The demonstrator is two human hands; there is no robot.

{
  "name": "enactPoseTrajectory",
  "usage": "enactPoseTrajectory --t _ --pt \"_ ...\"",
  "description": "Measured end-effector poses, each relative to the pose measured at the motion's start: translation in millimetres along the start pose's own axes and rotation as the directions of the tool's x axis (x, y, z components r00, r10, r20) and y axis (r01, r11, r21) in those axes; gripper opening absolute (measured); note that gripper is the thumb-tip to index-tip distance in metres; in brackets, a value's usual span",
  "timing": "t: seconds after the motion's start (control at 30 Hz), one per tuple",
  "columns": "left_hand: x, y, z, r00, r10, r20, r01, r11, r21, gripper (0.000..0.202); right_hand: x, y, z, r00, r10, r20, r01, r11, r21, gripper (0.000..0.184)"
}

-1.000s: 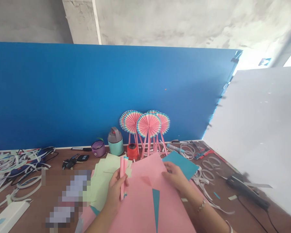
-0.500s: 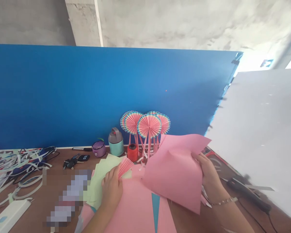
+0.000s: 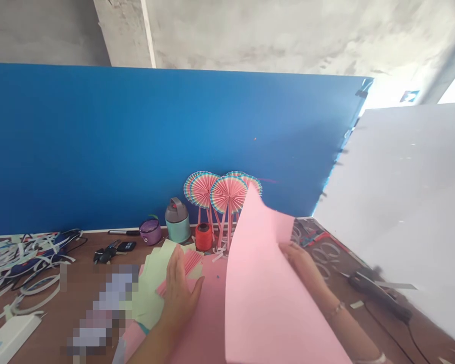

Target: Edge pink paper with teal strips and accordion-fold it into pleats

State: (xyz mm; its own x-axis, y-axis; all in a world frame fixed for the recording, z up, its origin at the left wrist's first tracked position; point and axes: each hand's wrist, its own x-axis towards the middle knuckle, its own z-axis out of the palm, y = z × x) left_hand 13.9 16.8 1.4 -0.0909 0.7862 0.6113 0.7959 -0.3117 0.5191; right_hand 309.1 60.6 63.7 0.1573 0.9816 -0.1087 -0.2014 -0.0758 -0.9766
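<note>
My left hand (image 3: 179, 290) lies over a pleated pink paper strip (image 3: 187, 263), which runs beneath the palm and shows on both sides of it. Under that hand are a pink paper sheet (image 3: 210, 303) and light green paper sheets (image 3: 151, 288). My right hand (image 3: 299, 265) grips the edge of a large pink paper sheet (image 3: 276, 293), lifted almost upright. This sheet hides the table's middle and part of a paper fan.
Several pink paper fans (image 3: 227, 194) stand against a blue board (image 3: 136, 141). Nearby are a red spool (image 3: 203, 236), teal flask (image 3: 177, 221), purple pot (image 3: 150, 231) and keys (image 3: 106, 255). Paper strips (image 3: 23, 247) lie left; a black glue gun (image 3: 379, 296) lies right, beside a white board (image 3: 398, 202).
My right hand has swung the large pink sheet more upright and toward the left. The pleated strip, earlier held upright in my left hand, now lies flatter beneath the palm.
</note>
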Motion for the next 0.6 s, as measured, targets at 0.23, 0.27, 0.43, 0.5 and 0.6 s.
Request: enactPoseTrajectory --t 0.23,0.27,0.43,0.5,0.6 --pt "2 10 -14.4 0.974 -0.086 0.209 0.14 0.954 -0.263 0.064 -10 37 23 0.992 -0.006 0.124 0.047 0.943 -0.329 0.016" --pt "2 10 -15.9 0.97 -0.034 0.241 0.096 0.963 -0.252 0.064 -10 39 23 0.987 0.0 0.163 0.057 0.936 -0.347 0.016" --pt "0 8 -26.5 0.855 0.174 0.489 -0.1 0.98 -0.174 0.054 -7 59 22 0.979 -0.064 0.191 0.146 0.88 -0.452 0.014" --pt "0 9 -32.0 0.765 0.222 0.604 -0.123 0.972 -0.202 0.041 -6 68 23 0.975 -0.092 0.202 0.177 0.871 -0.458 0.015" --pt "-5 4 -36.7 0.681 0.231 0.694 -0.049 0.961 -0.273 0.026 -9 73 24 0.957 -0.073 0.281 0.199 0.87 -0.451 0.022"
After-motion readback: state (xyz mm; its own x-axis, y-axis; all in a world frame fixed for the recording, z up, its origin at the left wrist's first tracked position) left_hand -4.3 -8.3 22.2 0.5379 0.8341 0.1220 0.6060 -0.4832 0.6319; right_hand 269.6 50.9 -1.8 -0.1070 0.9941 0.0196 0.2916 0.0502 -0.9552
